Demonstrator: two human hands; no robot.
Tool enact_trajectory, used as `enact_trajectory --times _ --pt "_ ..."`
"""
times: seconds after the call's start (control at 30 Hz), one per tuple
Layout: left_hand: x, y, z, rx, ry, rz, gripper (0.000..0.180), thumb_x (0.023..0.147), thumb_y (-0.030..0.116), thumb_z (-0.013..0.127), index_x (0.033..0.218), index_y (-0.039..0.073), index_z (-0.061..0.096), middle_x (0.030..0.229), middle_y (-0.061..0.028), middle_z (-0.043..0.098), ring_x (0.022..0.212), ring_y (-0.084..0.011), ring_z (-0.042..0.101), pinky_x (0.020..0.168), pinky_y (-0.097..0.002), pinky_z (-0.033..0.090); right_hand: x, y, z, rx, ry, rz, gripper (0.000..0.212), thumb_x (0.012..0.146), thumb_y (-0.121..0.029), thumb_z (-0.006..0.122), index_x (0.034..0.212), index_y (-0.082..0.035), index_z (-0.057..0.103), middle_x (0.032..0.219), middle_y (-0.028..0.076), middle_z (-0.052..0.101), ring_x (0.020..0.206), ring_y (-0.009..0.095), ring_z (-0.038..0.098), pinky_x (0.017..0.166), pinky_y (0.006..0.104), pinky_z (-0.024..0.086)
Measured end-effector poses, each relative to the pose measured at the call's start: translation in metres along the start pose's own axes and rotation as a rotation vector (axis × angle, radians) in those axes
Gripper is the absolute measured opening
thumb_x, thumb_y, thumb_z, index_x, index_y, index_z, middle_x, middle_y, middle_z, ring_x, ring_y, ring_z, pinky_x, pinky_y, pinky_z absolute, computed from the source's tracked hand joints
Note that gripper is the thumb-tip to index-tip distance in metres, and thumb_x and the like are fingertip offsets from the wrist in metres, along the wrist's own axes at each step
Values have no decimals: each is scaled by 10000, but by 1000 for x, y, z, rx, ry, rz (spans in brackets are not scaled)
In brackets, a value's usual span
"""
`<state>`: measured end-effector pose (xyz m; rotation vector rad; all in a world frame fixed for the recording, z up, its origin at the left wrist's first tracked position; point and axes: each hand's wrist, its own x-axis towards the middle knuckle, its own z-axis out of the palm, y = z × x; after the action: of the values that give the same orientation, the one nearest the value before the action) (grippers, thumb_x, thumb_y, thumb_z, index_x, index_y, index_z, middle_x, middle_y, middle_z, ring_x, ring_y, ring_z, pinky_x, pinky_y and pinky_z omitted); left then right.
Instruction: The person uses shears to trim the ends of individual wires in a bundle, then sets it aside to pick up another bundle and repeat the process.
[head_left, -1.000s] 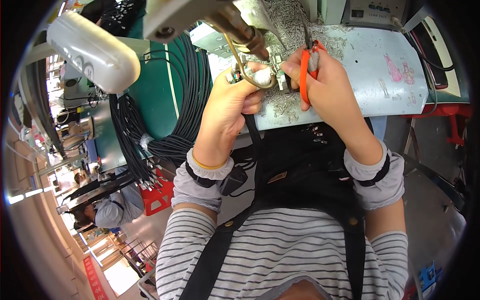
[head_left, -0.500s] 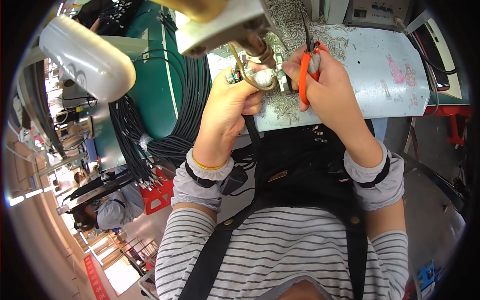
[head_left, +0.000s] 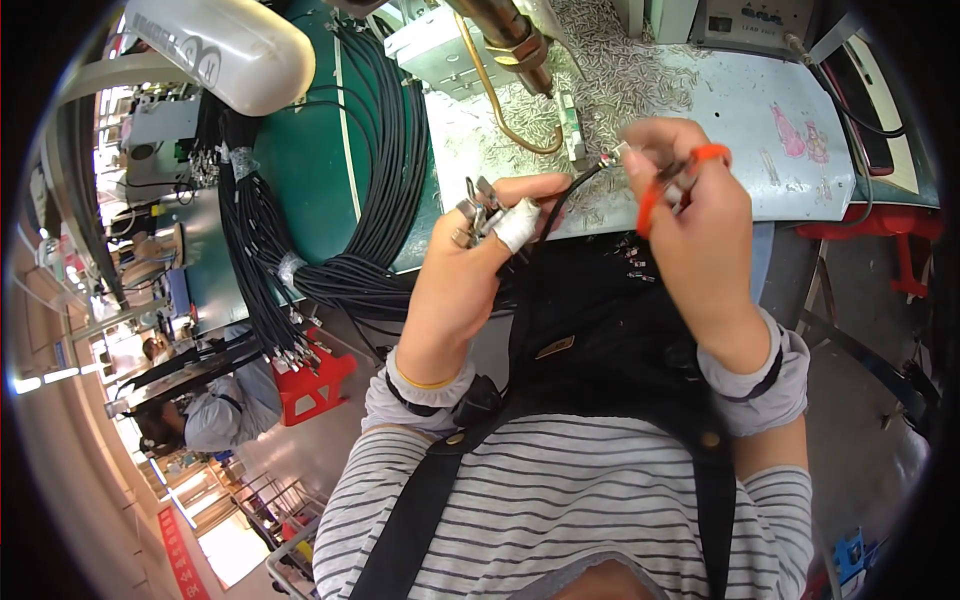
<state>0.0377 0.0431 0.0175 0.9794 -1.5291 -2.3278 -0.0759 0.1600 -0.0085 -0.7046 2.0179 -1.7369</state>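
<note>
My left hand (head_left: pixel 450 285) is closed around a black cable (head_left: pixel 568 196), and several metal connector ends (head_left: pixel 474 212) stick out between its fingers. White tape (head_left: pixel 516 228) wraps its thumb. My right hand (head_left: pixel 715 235), slightly blurred, keeps orange-handled pliers (head_left: pixel 650 205) in its palm; their jaws are mostly hidden. Its thumb and index finger are at the cable's bare metal tip (head_left: pixel 614 156); whether they touch it I cannot tell. Just beyond the tip stands a small green and metal fixture (head_left: pixel 571 128), under a machine's metal nozzle (head_left: pixel 533 75).
Small metal pieces (head_left: pixel 640 75) litter the white work plate (head_left: pixel 740 150). A curved brass tube (head_left: pixel 500 115) hangs over it. Bundled black cables (head_left: pixel 375 200) lie on the green table at left. A white cylinder (head_left: pixel 235 50) juts in at upper left. A red stool (head_left: pixel 312 385) stands below.
Both hands have drawn back from the fixture toward me, the right also moving right. The cable tip now shows between them. The pliers have turned in my right hand.
</note>
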Motion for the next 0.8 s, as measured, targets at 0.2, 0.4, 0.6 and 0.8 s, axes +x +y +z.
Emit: enact_trajectory --times 0.2,0.4,0.6,0.8 --pt "-6 -27 -10 447 -216 389 220 847 37 473 1046 -8 555 767 -15 530 740 -99 507 751 -225 411 -16 -6 8 -246 -141 -370 127 741 -39 630 850 -47 565 671 66 534 527 124 497 481 234 393" --pt "-14 -15 -6 101 -136 43 180 847 44 483 997 0 570 740 3 524 677 -85 492 671 -207 403 -12 -4 3 -406 141 -435 107 731 -35 640 824 -36 587 628 67 520 538 129 506 495 240 399" --pt "-15 -24 -10 216 -273 -151 103 836 61 506 895 -4 560 717 -15 519 639 -84 487 602 -216 413 -25 3 6 -159 -182 -267 142 722 -52 651 846 -18 590 641 63 547 534 127 516 487 219 401" --pt "-14 -22 -7 -74 -158 -61 170 827 61 504 986 0 504 701 -57 530 589 -106 501 531 -234 422 -23 13 10 -109 -112 -137 165 714 -55 649 869 -30 597 750 83 613 514 156 537 468 218 422"
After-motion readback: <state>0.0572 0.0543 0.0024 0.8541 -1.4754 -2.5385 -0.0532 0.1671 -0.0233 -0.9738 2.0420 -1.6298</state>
